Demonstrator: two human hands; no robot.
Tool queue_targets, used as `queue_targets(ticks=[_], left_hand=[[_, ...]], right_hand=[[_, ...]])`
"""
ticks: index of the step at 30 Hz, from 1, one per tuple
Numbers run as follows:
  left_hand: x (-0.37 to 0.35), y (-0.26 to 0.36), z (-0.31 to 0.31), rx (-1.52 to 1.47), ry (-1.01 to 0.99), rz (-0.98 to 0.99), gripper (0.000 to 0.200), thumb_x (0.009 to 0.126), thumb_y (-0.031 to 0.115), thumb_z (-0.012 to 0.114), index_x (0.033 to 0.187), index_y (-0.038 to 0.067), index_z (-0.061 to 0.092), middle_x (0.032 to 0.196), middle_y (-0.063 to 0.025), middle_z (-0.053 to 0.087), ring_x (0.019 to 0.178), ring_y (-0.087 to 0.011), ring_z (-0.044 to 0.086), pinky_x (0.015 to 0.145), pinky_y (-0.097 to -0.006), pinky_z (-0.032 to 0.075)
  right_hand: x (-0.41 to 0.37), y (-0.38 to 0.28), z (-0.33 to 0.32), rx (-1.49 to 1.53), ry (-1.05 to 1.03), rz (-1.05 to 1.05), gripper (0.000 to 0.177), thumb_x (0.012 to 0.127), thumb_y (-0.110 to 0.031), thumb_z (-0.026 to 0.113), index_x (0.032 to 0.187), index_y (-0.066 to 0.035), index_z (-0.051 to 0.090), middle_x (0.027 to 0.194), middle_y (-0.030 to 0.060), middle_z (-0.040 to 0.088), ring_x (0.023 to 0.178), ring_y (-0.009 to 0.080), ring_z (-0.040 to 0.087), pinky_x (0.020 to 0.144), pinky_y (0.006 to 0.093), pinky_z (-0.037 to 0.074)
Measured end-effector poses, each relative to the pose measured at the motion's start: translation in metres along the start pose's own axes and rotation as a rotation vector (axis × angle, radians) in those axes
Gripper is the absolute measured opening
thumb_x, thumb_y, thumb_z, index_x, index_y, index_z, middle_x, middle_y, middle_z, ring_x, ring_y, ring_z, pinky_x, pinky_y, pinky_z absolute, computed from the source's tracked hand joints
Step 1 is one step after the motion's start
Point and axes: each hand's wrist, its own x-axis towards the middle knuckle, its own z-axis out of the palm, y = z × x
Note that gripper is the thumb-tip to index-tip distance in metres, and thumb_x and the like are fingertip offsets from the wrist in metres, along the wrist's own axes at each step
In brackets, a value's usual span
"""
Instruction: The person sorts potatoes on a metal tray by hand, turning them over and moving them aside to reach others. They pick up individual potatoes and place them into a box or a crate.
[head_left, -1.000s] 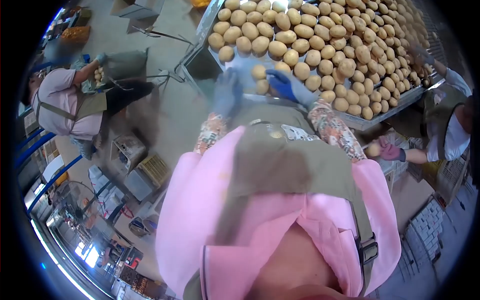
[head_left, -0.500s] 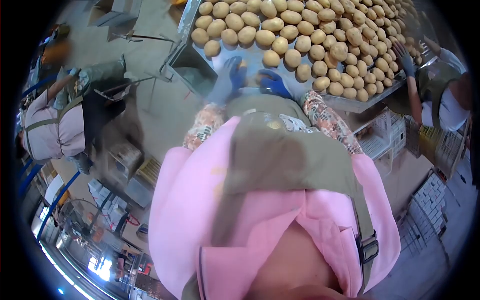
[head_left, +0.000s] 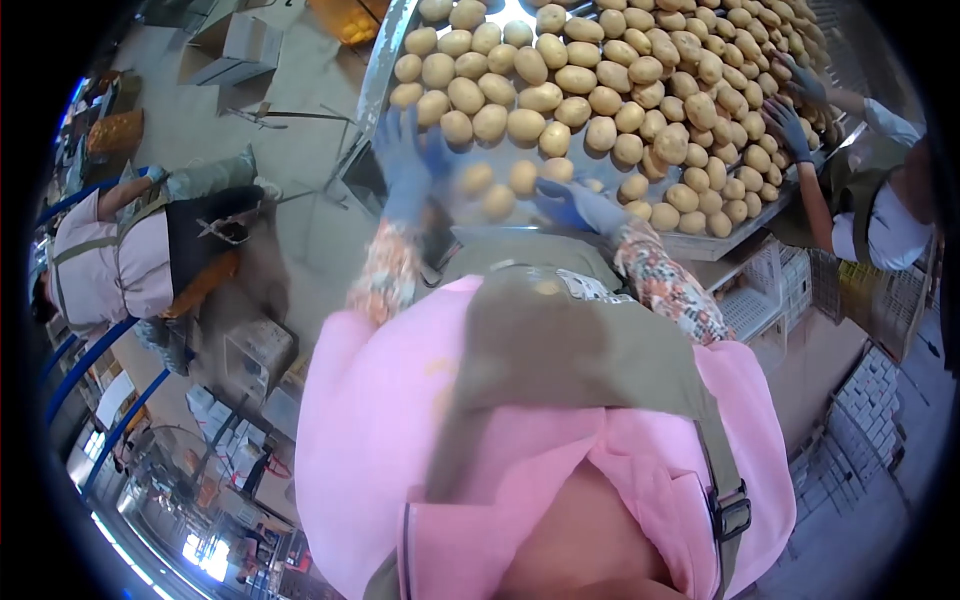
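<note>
A thick spread of potatoes (head_left: 574, 80) covers most of the metal table (head_left: 690, 246). My left hand (head_left: 403, 165), in a blue-grey glove and smeared by motion, is at the table's left side with its fingers apart, close to the outermost potatoes. Near the front edge, my right hand (head_left: 580, 205) wears a glove too; its fingers stretch to the left, beside a few loose potatoes (head_left: 497, 201), which look blurred. Neither hand visibly grips a potato.
On the right, a co-worker's gloved hands (head_left: 788, 128) touch the potatoes. Another person (head_left: 120, 250) bends over a sack (head_left: 210, 178) at the left. A cardboard box (head_left: 232, 50) lies on the floor, and white crates (head_left: 755, 290) stand under the table's right side.
My left hand has moved up and left along the table edge; my right hand has shifted slightly right and down. Several loose potatoes now lie between them. The co-worker's second hand has appeared.
</note>
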Motion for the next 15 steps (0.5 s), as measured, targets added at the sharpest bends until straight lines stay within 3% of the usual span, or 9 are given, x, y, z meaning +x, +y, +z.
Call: queue_targets(ticks=[1, 3, 4, 6, 8, 10, 11, 13, 15], left_hand=[[0.021, 0.007, 0.009, -0.023, -0.019, 0.015, 0.055, 0.088, 0.039, 0.06, 0.132, 0.007, 0.052, 0.135, -0.0241, 0.048, 0.125, -0.0418, 0.044, 0.105, -0.0501, 0.034], [0.053, 0.025, 0.031, -0.13, -0.143, -0.164, 0.061, 0.089, 0.047, 0.057, 0.138, 0.014, 0.045, 0.141, -0.0226, 0.043, 0.127, -0.0445, 0.04, 0.107, -0.0516, 0.032], [0.055, 0.039, 0.037, -0.247, -0.225, -0.31, 0.06, 0.089, 0.048, 0.053, 0.141, 0.021, 0.043, 0.147, -0.0212, 0.033, 0.133, -0.0492, 0.03, 0.108, -0.061, 0.025], [0.048, 0.048, 0.027, -0.018, -0.592, -0.118, 0.06, 0.089, 0.049, 0.052, 0.144, 0.026, 0.04, 0.151, -0.0199, 0.028, 0.134, -0.054, 0.025, 0.104, -0.0685, 0.023], [0.016, 0.07, 0.004, 0.188, -0.562, 0.038, 0.057, 0.091, 0.046, 0.051, 0.145, 0.031, 0.039, 0.153, -0.0185, 0.026, 0.135, -0.0558, 0.021, 0.102, -0.0715, 0.023], [-0.026, 0.045, 0.018, 0.169, -0.43, 0.127, 0.064, 0.089, 0.052, 0.053, 0.146, 0.026, 0.039, 0.155, -0.0144, 0.022, 0.14, -0.0524, 0.012, 0.107, -0.0695, 0.016], [-0.043, 0.034, 0.017, 0.08, -0.429, 0.133, 0.064, 0.089, 0.049, 0.056, 0.146, 0.024, 0.039, 0.155, -0.0147, 0.023, 0.14, -0.0505, 0.014, 0.108, -0.0685, 0.015], [-0.066, 0.027, -0.008, 0.008, -0.473, 0.085, 0.064, 0.088, 0.047, 0.058, 0.145, 0.025, 0.041, 0.155, -0.014, 0.025, 0.14, -0.049, 0.016, 0.109, -0.0661, 0.014], [-0.095, 0.007, -0.014, 0.156, -0.526, 0.145, 0.064, 0.087, 0.047, 0.059, 0.144, 0.026, 0.041, 0.155, -0.0134, 0.026, 0.14, -0.0466, 0.017, 0.11, -0.0645, 0.013]], right_hand=[[0.015, -0.009, 0.012, 0.002, -0.008, -0.003, 0.046, 0.095, -0.029, 0.053, 0.136, -0.008, 0.05, 0.123, 0.0129, 0.059, 0.107, 0.0213, 0.058, 0.092, 0.0325, 0.047], [0.039, -0.039, 0.023, -0.78, -0.153, -0.44, 0.04, 0.094, -0.02, 0.057, 0.132, -0.007, 0.053, 0.113, 0.0095, 0.063, 0.096, 0.0153, 0.058, 0.082, 0.0281, 0.05], [0.037, -0.061, 0.017, -0.785, -0.158, -0.445, 0.04, 0.094, -0.02, 0.057, 0.132, -0.007, 0.053, 0.113, 0.0095, 0.063, 0.096, 0.0153, 0.058, 0.082, 0.0281, 0.05], [0.031, -0.097, -0.005, -0.318, 0.005, -0.255, 0.042, 0.095, -0.028, 0.055, 0.132, -0.008, 0.053, 0.118, 0.0127, 0.061, 0.102, 0.0211, 0.059, 0.088, 0.0311, 0.047], [0.038, -0.091, -0.049, -0.73, 0.553, -0.447, 0.042, 0.095, -0.03, 0.053, 0.135, -0.02, 0.052, 0.129, 0.0143, 0.057, 0.117, 0.0266, 0.055, 0.096, 0.0372, 0.044], [0.01, -0.094, -0.078, -1.366, 0.917, -0.271, 0.04, 0.093, -0.034, 0.051, 0.132, -0.025, 0.054, 0.141, 0.0162, 0.045, 0.134, 0.0372, 0.037, 0.112, 0.0499, 0.024], [-0.005, -0.081, -0.089, -1.359, 0.934, -0.266, 0.04, 0.093, -0.034, 0.051, 0.132, -0.025, 0.054, 0.141, 0.0162, 0.045, 0.134, 0.0372, 0.037, 0.112, 0.0499, 0.024], [-0.039, -0.048, -0.096, -1.794, 0.702, -0.207, 0.04, 0.091, -0.032, 0.053, 0.131, -0.031, 0.056, 0.149, 0.017, 0.035, 0.141, 0.0412, 0.024, 0.114, 0.0572, 0.012], [-0.05, -0.053, -0.064, -1.648, 0.498, 0.098, 0.047, 0.09, -0.034, 0.053, 0.137, -0.035, 0.049, 0.155, 0.0177, 0.023, 0.144, 0.0418, 0.014, 0.114, 0.0599, 0.003]])
